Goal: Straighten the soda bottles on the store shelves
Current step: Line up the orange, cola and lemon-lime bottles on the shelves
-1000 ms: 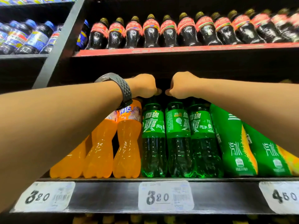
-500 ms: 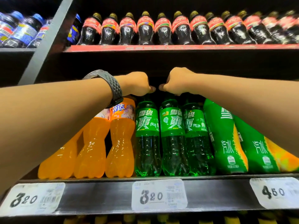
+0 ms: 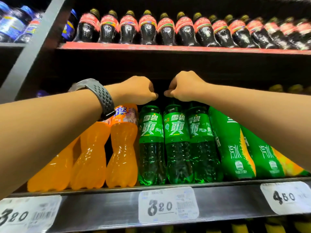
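Here both arms reach up into the dark slot between the red-edged upper shelf and the bottle tops. The left hand, with a grey watch on its wrist, is clenched down over the top of the left green bottle and hides its cap. The right hand is clenched the same way over the middle green bottle, and its cap is hidden too. The two thumb tips point at each other with a narrow dark gap between them. Above the knuckles there is some free room before the underside of the upper shelf.

The two green bottles and a third green bottle stand side by side, touching, with their bases right at the front lip of the lower shelf. Just left of them are orange bottles. The nearest touches the left green bottle, and a dark gap opens between it and the next one. The ones further left look tilted, though the wide lens bends that side. To the right, green-wrapped bottles press against the third green bottle and pass under the right forearm.

Price tags hang on the lip. Cola bottles line the upper shelf close to its edge. Beyond a grey post are blue-labelled bottles.
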The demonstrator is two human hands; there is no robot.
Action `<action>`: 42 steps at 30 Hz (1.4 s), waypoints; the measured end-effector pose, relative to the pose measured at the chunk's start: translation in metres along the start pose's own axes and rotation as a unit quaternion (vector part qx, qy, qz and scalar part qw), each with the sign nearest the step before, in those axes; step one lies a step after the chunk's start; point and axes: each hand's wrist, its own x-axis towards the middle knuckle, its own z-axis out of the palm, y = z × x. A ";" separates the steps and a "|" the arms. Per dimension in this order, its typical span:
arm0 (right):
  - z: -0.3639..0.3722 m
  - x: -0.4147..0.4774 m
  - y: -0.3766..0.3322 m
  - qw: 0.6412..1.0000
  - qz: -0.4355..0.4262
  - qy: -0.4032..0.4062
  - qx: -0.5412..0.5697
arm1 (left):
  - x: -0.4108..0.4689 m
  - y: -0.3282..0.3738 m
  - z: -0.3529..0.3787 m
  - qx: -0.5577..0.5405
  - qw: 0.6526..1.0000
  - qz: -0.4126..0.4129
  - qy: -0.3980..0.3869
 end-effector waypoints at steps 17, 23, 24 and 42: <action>-0.045 -0.020 0.095 0.993 -0.036 -0.015 -0.110 | 0.047 0.108 0.017 0.003 1.000 0.019 -0.020; -0.040 -0.023 0.104 0.995 -0.041 -0.068 -0.065 | 0.052 0.114 0.029 -0.025 0.998 -0.018 -0.056; -0.041 -0.022 0.106 0.995 -0.038 -0.073 -0.056 | 0.052 0.113 0.028 -0.038 0.998 -0.024 -0.052; -0.039 -0.019 0.114 0.998 0.017 -0.063 0.026 | 0.053 0.116 0.043 0.028 0.999 -0.044 0.002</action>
